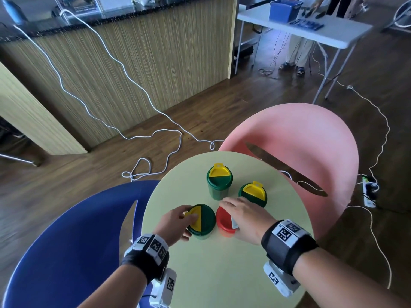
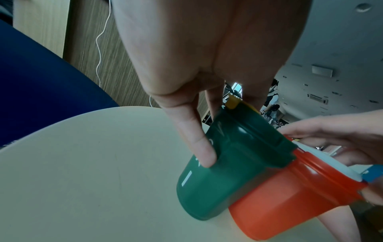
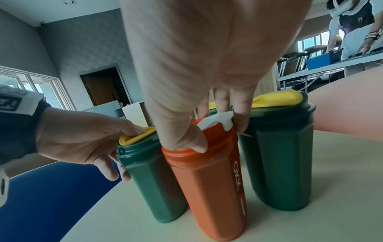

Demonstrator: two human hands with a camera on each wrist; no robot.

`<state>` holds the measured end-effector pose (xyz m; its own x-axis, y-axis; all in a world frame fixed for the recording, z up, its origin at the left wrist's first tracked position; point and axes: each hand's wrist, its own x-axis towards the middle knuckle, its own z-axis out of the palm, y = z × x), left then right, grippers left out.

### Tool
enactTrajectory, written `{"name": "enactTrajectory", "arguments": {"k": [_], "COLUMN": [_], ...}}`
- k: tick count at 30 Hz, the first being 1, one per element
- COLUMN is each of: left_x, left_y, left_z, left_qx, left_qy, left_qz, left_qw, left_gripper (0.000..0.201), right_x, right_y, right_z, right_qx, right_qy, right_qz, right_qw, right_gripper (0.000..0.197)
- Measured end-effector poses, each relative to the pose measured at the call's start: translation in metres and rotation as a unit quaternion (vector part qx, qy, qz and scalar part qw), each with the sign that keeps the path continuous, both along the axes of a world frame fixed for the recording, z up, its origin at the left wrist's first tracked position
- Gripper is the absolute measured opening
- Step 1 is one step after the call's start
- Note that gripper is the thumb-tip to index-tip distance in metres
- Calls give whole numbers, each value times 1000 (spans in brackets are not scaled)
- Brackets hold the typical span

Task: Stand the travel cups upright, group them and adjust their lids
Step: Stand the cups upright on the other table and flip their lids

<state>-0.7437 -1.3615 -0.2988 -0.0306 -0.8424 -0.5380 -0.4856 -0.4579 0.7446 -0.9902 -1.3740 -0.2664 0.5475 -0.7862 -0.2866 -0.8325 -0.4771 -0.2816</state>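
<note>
Green and red plastic cups stand upright, clustered mid-table. Left hand curls round the near green cup, thumb on its yellow flap, probably steadying it to seat the lid. Right hand pinches the red cup at its white lid, touching its green neighbour. Two further green cups stand just behind, likely already placed.

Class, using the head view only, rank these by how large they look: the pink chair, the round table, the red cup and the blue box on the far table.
1. Pink chair and round table: too close to rank; both cut off or hidden.
2. Blue box and red cup: similar; the hand hides part of the cup.
</note>
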Motion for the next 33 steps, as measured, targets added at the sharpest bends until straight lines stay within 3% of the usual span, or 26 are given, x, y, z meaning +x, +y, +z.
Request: {"name": "enactTrajectory", "arguments": {"k": [5,10,15,19,23,27,33], "left_x": [0,6,11,-1,-33,-62,-85], "left_y": [4,-4,-47,-100,-145,-171,-182], "left_z": [2,7,38,61,66,57,46], "left_qx": [-2,-11,-53,-121,-177,-187,-158], "left_qy": [-24,-100,-176,-264,-340,-375,-351], "left_qz": [-16,-75,-110,-179,-285,-380,-436], "left_qw": [1000,992,977,940,879,825,813], "left_gripper": [37,45,48,48,52,58,55], "right_x": [0,-5,-25,-41,-45,-50,-56], "right_y": [2,0,-24,-51,-71,-84,-90], "right_z": [4,17,37,43,44,30,19], "right_qx": [9,31,-6,-30,-10,34,60], "right_qy": [0,-32,-56,14,92,105,88], "right_qz": [3,-25,-104,-127,-104,-114,-131], "right_qw": [1000,999,993,991,990,987,986], "right_gripper": [71,74,57,41,43,44,48]}}
